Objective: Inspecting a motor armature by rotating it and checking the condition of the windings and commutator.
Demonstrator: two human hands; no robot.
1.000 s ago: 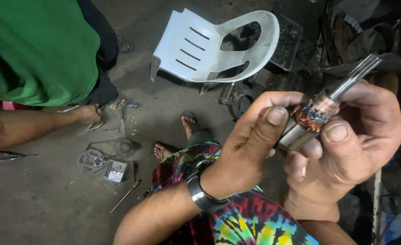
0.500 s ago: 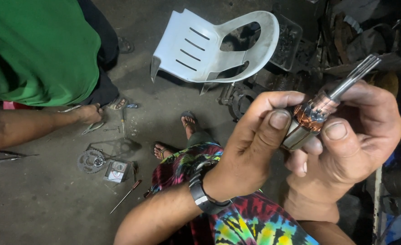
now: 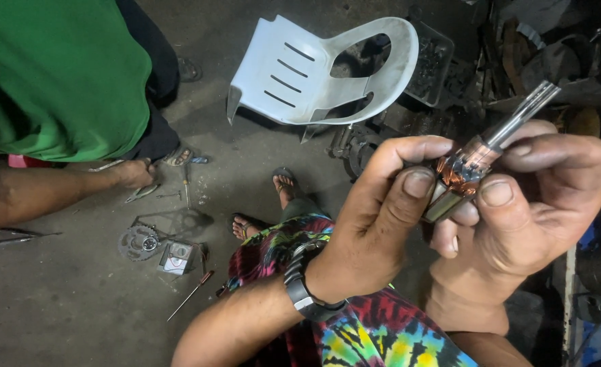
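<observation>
Copper windings gleam on the motor rotor [image 3: 473,170] pinched between both hands at the right of the frame. The left hand [image 3: 382,217] curls around its lower end, thumb pressed against the metal body; the right hand [image 3: 538,204] grips from the other side, thumb on the copper, fingers closed behind. A grooved steel shaft sticks out toward the upper right. Farther out, a white plastic chair [image 3: 314,68] lies tipped on the grey concrete floor [image 3: 56,306]. Lower left sits a small boxy meter [image 3: 177,258] beside a toothed metal disc [image 3: 137,242]. Another person's hand [image 3: 134,173] rests on the floor at left.
</observation>
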